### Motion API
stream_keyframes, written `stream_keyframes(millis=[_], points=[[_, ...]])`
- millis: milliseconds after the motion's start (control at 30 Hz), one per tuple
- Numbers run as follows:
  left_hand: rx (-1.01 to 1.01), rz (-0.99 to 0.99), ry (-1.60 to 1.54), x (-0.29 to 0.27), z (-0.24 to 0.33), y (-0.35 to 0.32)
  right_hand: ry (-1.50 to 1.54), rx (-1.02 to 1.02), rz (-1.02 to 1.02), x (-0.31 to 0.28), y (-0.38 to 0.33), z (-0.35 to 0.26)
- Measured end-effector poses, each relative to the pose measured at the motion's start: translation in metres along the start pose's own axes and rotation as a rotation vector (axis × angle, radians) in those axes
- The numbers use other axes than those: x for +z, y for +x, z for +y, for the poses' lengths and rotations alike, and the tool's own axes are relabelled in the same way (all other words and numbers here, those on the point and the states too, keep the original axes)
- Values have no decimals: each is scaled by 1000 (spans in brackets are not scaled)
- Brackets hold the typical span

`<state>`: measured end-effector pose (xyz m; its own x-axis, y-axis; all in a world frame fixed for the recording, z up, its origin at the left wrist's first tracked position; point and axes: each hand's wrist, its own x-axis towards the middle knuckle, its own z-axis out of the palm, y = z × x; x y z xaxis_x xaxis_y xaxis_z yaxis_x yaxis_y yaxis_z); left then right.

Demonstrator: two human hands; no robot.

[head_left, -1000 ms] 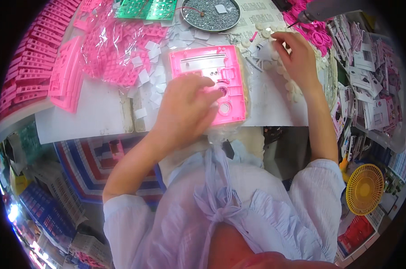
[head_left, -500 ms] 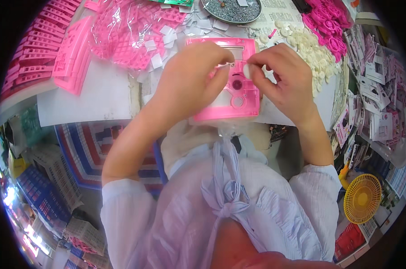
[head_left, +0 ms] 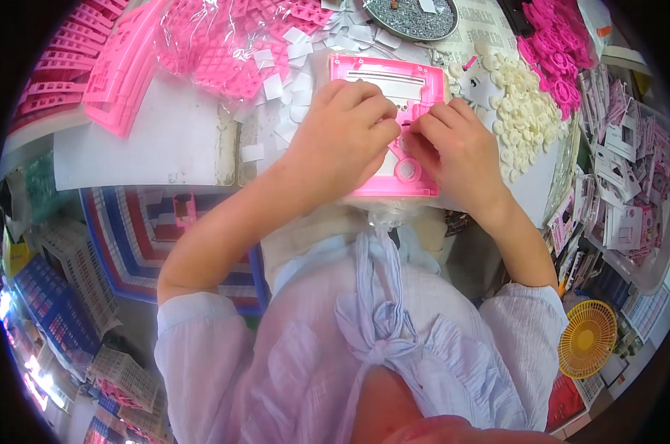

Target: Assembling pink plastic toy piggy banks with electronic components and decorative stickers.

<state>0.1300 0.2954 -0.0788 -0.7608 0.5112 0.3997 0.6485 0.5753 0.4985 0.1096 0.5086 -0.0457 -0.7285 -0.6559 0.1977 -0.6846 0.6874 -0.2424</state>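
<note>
A pink plastic casing (head_left: pixel 432 187) lies on the table in front of me, its ribbed inner side up, with a slotted opening near the far end and a ring-shaped opening near the close end. Over its left half, my left hand (head_left: pixel 344 133) is closed with the fingertips pressed together. My right hand (head_left: pixel 457 144) is closed in a pinch over the casing's right edge. Both sets of fingertips almost meet above the middle of the casing. They hide that part, and whatever either hand holds cannot be made out.
Cream-white round plastic pieces (head_left: pixel 526 118) are heaped on the right, below magenta parts (head_left: pixel 557 52). A round tray of small screws (head_left: pixel 424 22) stands at the back. White paper squares (head_left: pixel 299 50), a clear bag of pink grids (head_left: pixel 224 44) and pink panels (head_left: pixel 128 63) lie left.
The view has shifted, so the casing appears farther right. My right fingers have moved in toward the left ones, and the white round piece they held is now out of sight.
</note>
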Motion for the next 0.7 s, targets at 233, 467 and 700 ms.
stream_keyframes(millis=[233, 467, 700], points=[[11, -12, -2, -1, -2, -1, -50, 125, -81, -1, 6, -14], [-71, -70, -255, -20, -14, 21, 17, 218, -131, 2, 8, -13], [-175, -41, 242, -2, -80, 140, 261, 288, -45, -27, 11, 6]])
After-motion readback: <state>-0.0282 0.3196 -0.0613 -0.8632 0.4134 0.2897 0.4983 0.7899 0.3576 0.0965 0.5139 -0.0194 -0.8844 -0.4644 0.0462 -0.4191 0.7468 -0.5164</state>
